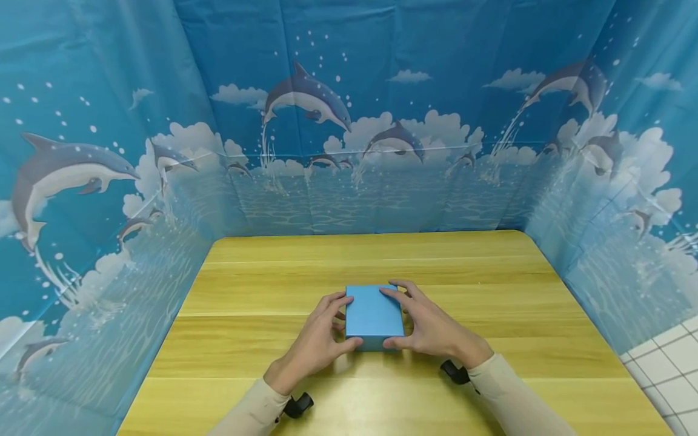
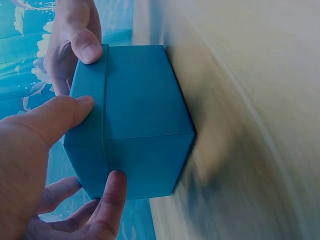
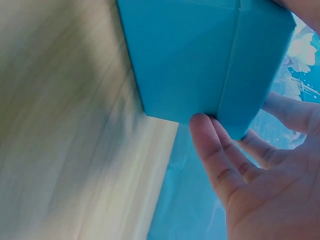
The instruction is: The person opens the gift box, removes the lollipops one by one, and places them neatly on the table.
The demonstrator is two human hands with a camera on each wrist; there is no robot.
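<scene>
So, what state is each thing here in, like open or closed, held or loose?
Blue box: closed, seam visible all along, on the table.
Left hand: gripping the box's left side, thumb in front.
Right hand: gripping its right side, thumb in front.
Curtain: hung up, creased.
Black wrist gadgets: worn; on or off, can't tell.

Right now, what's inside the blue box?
Only the outside shows: the blue box is closed, its lid down to a seam, with the left hand and right hand holding it. The inside is covered; I can't tell whether anything's there.
</scene>
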